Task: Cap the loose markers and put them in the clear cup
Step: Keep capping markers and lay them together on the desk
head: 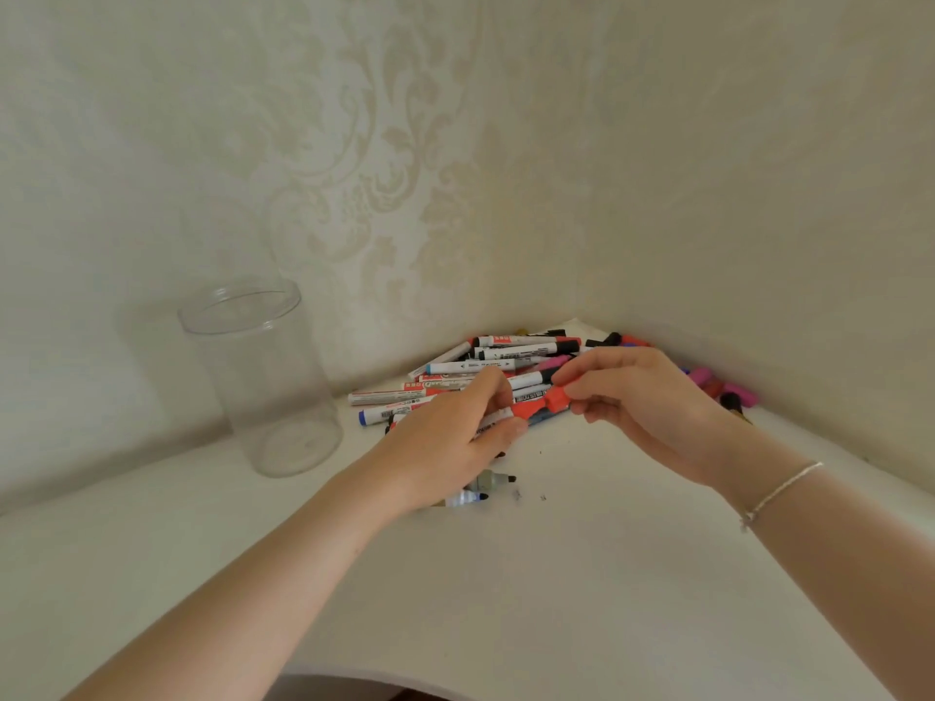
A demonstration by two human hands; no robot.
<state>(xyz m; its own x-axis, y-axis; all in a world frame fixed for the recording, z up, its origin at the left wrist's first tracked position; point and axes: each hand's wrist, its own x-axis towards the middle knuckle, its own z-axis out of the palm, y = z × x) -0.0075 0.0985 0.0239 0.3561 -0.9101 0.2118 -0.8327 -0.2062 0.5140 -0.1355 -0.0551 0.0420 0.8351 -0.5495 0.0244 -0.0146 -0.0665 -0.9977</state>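
Observation:
My left hand (455, 437) grips a red marker (523, 411) by its white barrel, just above the pile. My right hand (637, 397) pinches a red cap (558, 397) at the marker's red tip end. A heap of loose markers (485, 369) lies in the corner behind both hands. The tall clear cup (263, 376) stands upright to the left with nothing inside. Two uncapped markers (488, 485) lie on the table under my left wrist.
Loose pink and dark caps (723, 387) lie along the right wall. The white table (506, 589) curves to a front edge near the bottom. Patterned walls meet in a corner behind the pile.

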